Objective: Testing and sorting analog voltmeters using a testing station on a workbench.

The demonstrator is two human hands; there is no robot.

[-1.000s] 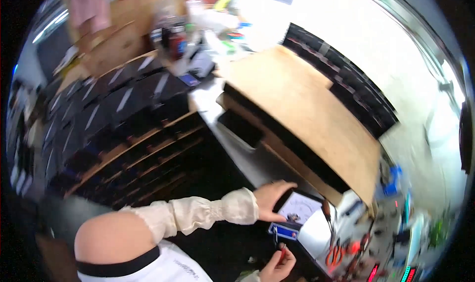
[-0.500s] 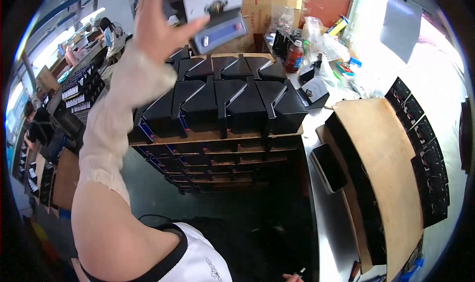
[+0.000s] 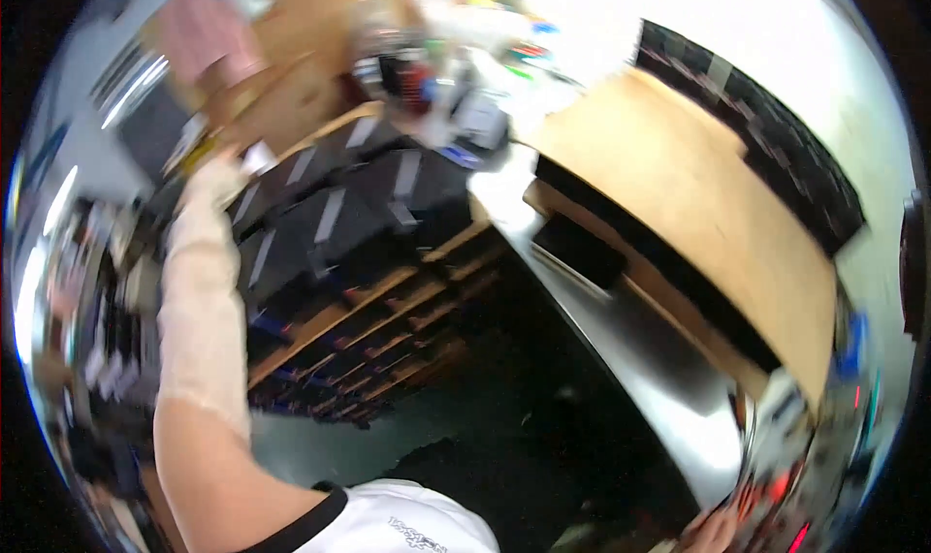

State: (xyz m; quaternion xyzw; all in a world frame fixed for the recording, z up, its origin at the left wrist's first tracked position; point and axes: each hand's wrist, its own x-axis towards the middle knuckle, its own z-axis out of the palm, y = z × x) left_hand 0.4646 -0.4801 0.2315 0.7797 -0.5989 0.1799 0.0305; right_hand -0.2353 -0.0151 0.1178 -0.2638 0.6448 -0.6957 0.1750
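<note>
We log the black boxes (image 3: 364,225) just rightward of the left hand (image 3: 225,157) and nearer us, rows slanting up to the right, the right hand (image 3: 714,531) well apart by the table (image 3: 669,398); blur hides whether either hand grips.

One tan board (image 3: 693,194) — beside it, one black slab (image 3: 580,251); left of it, one red bottle (image 3: 417,86), one pink cloth (image 3: 204,31), one left hand (image 3: 229,154) — below it, one right hand (image 3: 716,531).
</note>
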